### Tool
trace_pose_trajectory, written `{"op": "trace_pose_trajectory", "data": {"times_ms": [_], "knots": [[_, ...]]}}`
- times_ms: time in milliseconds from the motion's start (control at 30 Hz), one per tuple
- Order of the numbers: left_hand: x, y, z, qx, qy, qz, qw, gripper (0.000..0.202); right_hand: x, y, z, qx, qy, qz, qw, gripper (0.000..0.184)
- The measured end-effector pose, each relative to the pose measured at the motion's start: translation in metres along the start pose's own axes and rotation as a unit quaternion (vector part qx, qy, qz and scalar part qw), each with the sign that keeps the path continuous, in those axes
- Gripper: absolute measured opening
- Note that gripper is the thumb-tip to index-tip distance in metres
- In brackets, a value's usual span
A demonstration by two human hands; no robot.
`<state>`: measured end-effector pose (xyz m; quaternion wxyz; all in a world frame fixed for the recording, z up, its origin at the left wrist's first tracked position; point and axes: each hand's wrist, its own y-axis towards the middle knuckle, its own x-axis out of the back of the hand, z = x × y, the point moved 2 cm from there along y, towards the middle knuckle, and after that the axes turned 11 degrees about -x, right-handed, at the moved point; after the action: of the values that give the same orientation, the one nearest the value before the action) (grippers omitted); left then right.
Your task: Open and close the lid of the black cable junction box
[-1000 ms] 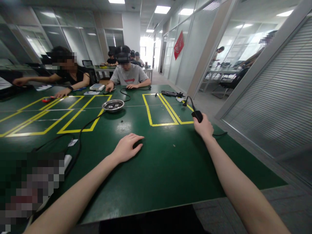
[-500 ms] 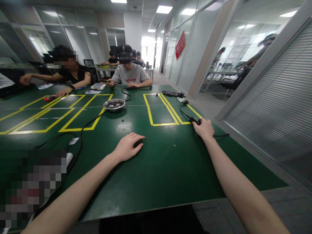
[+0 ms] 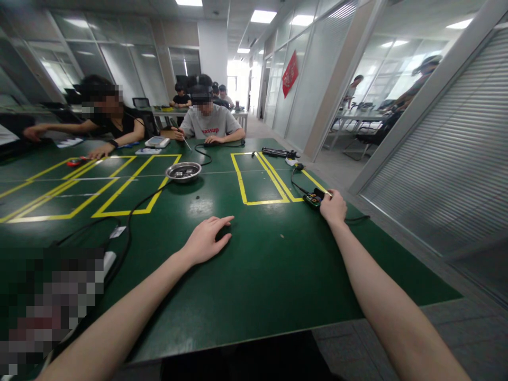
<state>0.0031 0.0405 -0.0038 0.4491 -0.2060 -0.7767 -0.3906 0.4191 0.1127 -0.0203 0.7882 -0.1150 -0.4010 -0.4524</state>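
Observation:
My left hand [image 3: 207,239] rests on the green table [image 3: 254,286] with its fingers stretched and the thumb apart, holding nothing. At the table's right side, my right hand [image 3: 334,206] is closed at the edge of a small black box [image 3: 313,198]. The box's inside faces up, with small orange and greenish parts showing; they are too small to name. My fingertips hide its right end. A black cable [image 3: 298,186] leads to the box from a round black piece [image 3: 299,166] behind it.
A metal bowl [image 3: 169,172] with small metal pieces stands mid-table. Yellow tape [image 3: 262,202] marks rectangles. A folded black tripod [image 3: 278,153] lies at the back right. A power strip [image 3: 109,261] and black cable [image 3: 132,222] are on my left. Two people sit across the table.
My right hand has shifted to the box's right end, and the inside of the box now shows. The person opposite has raised a thin tool. My left hand stays put.

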Motion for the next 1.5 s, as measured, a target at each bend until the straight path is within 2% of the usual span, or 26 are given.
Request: {"op": "trace_pose_trajectory", "data": {"times_ms": [167, 300, 400, 533, 667, 833, 1033, 1233, 1300, 1367, 1433, 1500], "knots": [[0.001, 0.0, 0.0, 0.0, -0.001, 0.001, 1.0, 0.046, 0.001, -0.002, 0.001, 0.0, 0.015, -0.004, 1.0, 0.044], [0.001, -0.001, -0.002, -0.008, 0.0, 0.002, 1.0, 0.042, 0.006, -0.01, 0.005, 0.026, 0.016, -0.026, 0.999, 0.055], [0.0, -0.001, -0.001, -0.01, 0.002, 0.004, 1.0, 0.039, 0.008, -0.013, 0.008, 0.039, 0.005, -0.035, 0.999, 0.049], [0.0, -0.001, 0.0, -0.005, -0.002, -0.001, 1.0, 0.046, 0.012, -0.013, 0.01, 0.057, 0.006, -0.027, 0.998, 0.043], [0.0, -0.001, 0.001, -0.001, -0.002, 0.0, 1.0, 0.047, 0.022, -0.015, 0.013, 0.077, 0.04, -0.069, 0.994, 0.049], [0.0, -0.001, 0.0, -0.011, -0.004, 0.002, 1.0, 0.044, 0.024, -0.015, 0.012, 0.062, 0.049, -0.099, 0.992, 0.053], [0.001, -0.001, -0.001, -0.014, 0.002, 0.003, 1.0, 0.042, 0.005, -0.009, 0.001, 0.038, -0.067, 0.0, 0.997, 0.045], [0.0, 0.0, -0.001, -0.024, 0.013, 0.012, 1.0, 0.037, 0.006, -0.016, 0.009, 0.061, -0.125, 0.058, 0.989, 0.045], [-0.001, 0.0, -0.001, -0.026, 0.017, 0.012, 0.999, 0.037, 0.005, -0.026, 0.018, 0.106, -0.12, 0.086, 0.983, 0.044], [-0.001, 0.0, -0.001, -0.029, 0.022, 0.015, 0.999, 0.038, 0.001, -0.042, 0.029, 0.183, -0.104, 0.125, 0.97, 0.04], [-0.002, 0.0, -0.002, -0.037, 0.024, 0.019, 0.999, 0.039, -0.004, -0.066, 0.041, 0.274, -0.08, 0.178, 0.942, 0.035], [-0.001, 0.0, -0.006, -0.05, 0.018, 0.016, 0.998, 0.04, -0.008, -0.097, 0.053, 0.37, -0.047, 0.237, 0.897, 0.032]]}}
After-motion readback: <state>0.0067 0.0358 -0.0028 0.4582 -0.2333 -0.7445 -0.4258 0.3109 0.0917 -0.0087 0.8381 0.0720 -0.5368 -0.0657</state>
